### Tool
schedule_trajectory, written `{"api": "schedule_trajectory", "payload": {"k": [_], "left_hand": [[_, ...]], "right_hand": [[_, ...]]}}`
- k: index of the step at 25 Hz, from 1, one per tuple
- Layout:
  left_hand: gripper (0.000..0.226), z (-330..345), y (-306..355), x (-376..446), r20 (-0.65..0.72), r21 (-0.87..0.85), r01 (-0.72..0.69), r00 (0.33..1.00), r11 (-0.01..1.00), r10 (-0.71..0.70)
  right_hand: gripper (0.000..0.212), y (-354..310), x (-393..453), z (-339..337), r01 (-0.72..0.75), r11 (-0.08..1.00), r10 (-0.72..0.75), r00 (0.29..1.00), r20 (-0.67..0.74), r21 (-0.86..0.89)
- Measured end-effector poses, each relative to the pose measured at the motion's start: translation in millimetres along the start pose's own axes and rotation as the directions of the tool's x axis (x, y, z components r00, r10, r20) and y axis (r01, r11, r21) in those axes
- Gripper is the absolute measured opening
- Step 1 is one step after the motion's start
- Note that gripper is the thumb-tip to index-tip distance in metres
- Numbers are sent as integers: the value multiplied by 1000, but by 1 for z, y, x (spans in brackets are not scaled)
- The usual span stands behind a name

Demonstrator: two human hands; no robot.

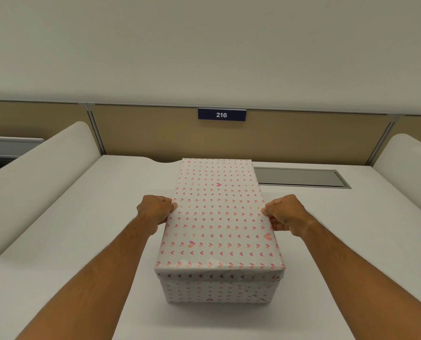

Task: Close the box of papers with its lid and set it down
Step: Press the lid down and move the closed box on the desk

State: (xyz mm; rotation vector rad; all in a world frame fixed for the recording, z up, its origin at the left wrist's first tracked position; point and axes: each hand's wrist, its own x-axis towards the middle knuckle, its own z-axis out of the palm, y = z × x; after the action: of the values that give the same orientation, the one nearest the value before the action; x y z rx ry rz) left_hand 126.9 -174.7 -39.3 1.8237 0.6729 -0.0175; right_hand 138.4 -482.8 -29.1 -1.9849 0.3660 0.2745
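- The white desk [82,241] fills the lower half of the view, with white side dividers at 9 and 3 o'clock and a tan back panel [155,133] at 12 o'clock.
- The box [216,289], wrapped in white paper with small pink and orange hearts, sits on the desk at the centre, its long side running from 6 toward 12 o'clock.
- The lid [219,217] sits flat on the box, its rim overlapping the box wall along the near end.
- The left hand [155,209] curls against the lid's long edge at 9 o'clock, fingers gripping the rim.
- The right hand [285,214] grips the opposite edge at 3 o'clock in the same way.
- A grey recessed slot [302,177] lies in the desk at 2 o'clock, behind the box.
- A blue plate [221,114] reading 216 hangs on the back panel at 12 o'clock.
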Motion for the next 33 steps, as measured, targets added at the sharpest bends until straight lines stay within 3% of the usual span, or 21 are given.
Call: {"api": "schedule_trajectory", "payload": {"k": [5, 7, 9, 12, 14, 16, 21, 24, 27, 30, 33], "left_hand": [[24, -2, 1, -5, -2, 107, -50, 999, 993, 51], [45, -6, 6, -11, 1, 290, -135, 990, 947, 140], [67, -15, 15, -18, 121, 468, -221, 975, 856, 186], [96, -27, 27, -33, 417, 615, -298, 909, 730, 19], [109, -27, 27, -41, 479, 721, -357, 876, 594, -55], [113, -26, 23, -42, 474, 747, -370, 879, 553, -52], [112, -24, 21, -45, 459, 731, -347, 887, 587, -48], [108, -29, 18, -47, 492, 626, -322, 869, 710, -40], [67, -32, 2, -44, 449, 353, -153, 893, 923, -23], [17, -26, -15, -43, 390, 147, -40, 920, 988, -21], [20, -20, -23, -47, 339, 29, -5, 941, 1000, -5]], "right_hand": [[26, 0, -3, 0, 41, 998, -41, 999, -5, -58], [29, -3, -8, -2, 101, 984, -102, 995, 4, -149], [41, -8, -17, -9, 127, 971, -101, 986, 132, -203], [66, -15, -31, -21, 113, 939, 37, 905, 423, -324], [80, -16, -36, -21, 95, 917, 111, 872, 477, -387], [91, -14, -37, -17, 83, 911, 129, 874, 469, -405], [101, -5, -36, -16, 37, 939, 135, 874, 466, -343], [86, -1, -36, -18, 57, 953, 95, 876, 472, -297], [51, 10, -31, -10, 37, 987, 19, 939, 344, -155], [35, 21, -25, 1, -15, 1000, 13, 968, 250, 6], [27, 22, -22, 5, -29, 998, 18, 974, 224, 47]]}}
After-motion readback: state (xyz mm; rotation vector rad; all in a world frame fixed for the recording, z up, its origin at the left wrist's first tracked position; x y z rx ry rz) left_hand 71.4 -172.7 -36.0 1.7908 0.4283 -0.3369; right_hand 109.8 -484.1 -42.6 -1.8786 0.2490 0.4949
